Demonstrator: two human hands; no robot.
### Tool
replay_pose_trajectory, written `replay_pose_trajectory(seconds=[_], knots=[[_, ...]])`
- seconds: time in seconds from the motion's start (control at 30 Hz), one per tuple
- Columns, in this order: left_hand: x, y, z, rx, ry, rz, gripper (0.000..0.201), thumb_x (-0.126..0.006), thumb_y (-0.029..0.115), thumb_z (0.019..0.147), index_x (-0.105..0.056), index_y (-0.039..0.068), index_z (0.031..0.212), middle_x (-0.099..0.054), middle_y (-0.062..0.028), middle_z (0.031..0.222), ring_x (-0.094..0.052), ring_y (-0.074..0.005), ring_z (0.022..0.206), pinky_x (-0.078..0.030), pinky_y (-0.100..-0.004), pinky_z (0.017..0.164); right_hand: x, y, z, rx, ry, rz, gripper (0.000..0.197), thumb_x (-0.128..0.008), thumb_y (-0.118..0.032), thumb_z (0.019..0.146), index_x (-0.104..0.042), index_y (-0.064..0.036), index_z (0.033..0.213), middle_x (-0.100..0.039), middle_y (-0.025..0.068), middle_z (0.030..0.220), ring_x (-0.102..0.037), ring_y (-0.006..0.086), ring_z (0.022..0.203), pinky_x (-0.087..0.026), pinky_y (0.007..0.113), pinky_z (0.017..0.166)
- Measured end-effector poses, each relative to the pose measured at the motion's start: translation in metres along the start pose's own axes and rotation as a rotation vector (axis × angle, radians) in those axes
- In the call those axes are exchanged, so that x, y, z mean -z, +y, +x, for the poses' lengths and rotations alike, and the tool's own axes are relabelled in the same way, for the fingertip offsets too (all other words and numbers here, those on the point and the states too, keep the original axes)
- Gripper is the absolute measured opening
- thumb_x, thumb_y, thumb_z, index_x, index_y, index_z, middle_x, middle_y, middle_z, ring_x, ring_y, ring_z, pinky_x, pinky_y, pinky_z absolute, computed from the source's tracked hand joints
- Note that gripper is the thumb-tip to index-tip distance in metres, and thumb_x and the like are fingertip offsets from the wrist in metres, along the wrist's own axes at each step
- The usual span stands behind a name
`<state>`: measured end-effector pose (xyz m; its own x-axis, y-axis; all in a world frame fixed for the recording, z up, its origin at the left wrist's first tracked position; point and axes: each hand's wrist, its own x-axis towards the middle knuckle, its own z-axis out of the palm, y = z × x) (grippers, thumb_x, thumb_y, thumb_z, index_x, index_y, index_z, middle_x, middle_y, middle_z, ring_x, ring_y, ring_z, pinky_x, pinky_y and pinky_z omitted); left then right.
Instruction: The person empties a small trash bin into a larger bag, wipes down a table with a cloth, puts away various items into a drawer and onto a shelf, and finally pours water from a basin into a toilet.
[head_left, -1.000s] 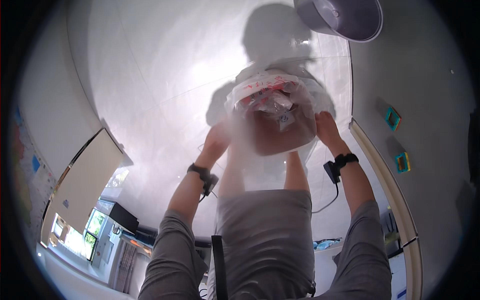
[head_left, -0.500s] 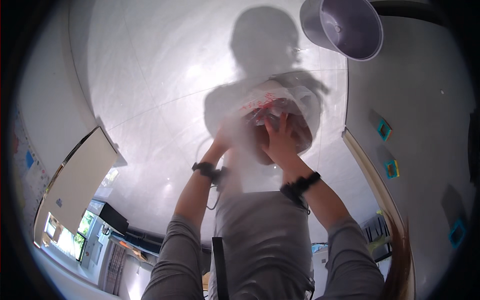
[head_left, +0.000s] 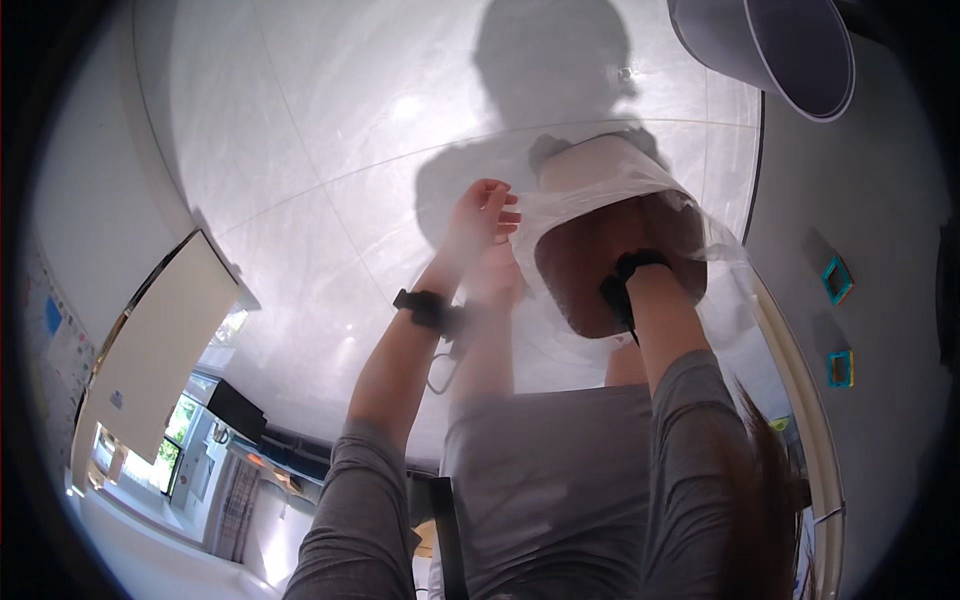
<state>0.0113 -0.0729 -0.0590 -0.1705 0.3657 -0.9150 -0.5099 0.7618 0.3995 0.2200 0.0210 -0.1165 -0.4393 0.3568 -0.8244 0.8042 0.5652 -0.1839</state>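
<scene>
My right hand is down inside the brown bin (head_left: 575, 290), out of sight, so I cannot tell what its grip holds. The bin sits around four o'clock from my left hand (head_left: 488, 212), whose curled fingers may or may not pinch the clear bag (head_left: 625, 183). My wristband (head_left: 640, 262) could snag and tear that film. The purple bin (head_left: 765, 48), one o'clock from the brown, is cut off.

Over my feed, the nearer bin (head_left: 572, 285) looks like smooth, faintly shiny plastic, and I make out thin, wrinkled, translucent plastic film (head_left: 728, 256) at its rim. The pale floor (head_left: 330, 140) gleams like polished tile; the purplish bin (head_left: 765, 55) seems smooth plastic, the grey sleeves (head_left: 690, 430) soft matt cloth.
</scene>
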Motion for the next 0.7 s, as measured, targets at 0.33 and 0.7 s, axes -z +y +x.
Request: replay_pose_trajectory(seconds=[0.33, 0.7], knots=[[-0.047, -0.030, -0.075, -0.401, 0.219, 0.503, 0.046, -0.070, 0.028, 0.072, -0.054, -0.003, 0.102, -0.051, -0.0181, 0.102, -0.048, -0.0355, 0.094, -0.040, -0.0439, 0.080, 0.038, -0.017, -0.086, 0.017, 0.382, 0.218, 0.054, -0.053, -0.023, 0.083, -0.038, 0.0005, 0.129, -0.040, 0.0236, 0.129, -0.039, 0.0383, 0.119, -0.031, 0.046, 0.101], [-0.055, 0.006, -0.088, -0.178, 0.038, 0.719, 0.034, -0.057, 0.013, 0.080, -0.053, 0.002, 0.112, -0.062, -0.0133, 0.094, -0.059, -0.0261, 0.093, -0.046, -0.0326, 0.078, 0.123, 0.086, -0.219, -0.173, 0.599, 1.161, 0.049, -0.050, -0.028, 0.090, -0.037, 0.0015, 0.128, -0.047, 0.0174, 0.121, -0.047, 0.0283, 0.112, -0.038, 0.039, 0.093]])
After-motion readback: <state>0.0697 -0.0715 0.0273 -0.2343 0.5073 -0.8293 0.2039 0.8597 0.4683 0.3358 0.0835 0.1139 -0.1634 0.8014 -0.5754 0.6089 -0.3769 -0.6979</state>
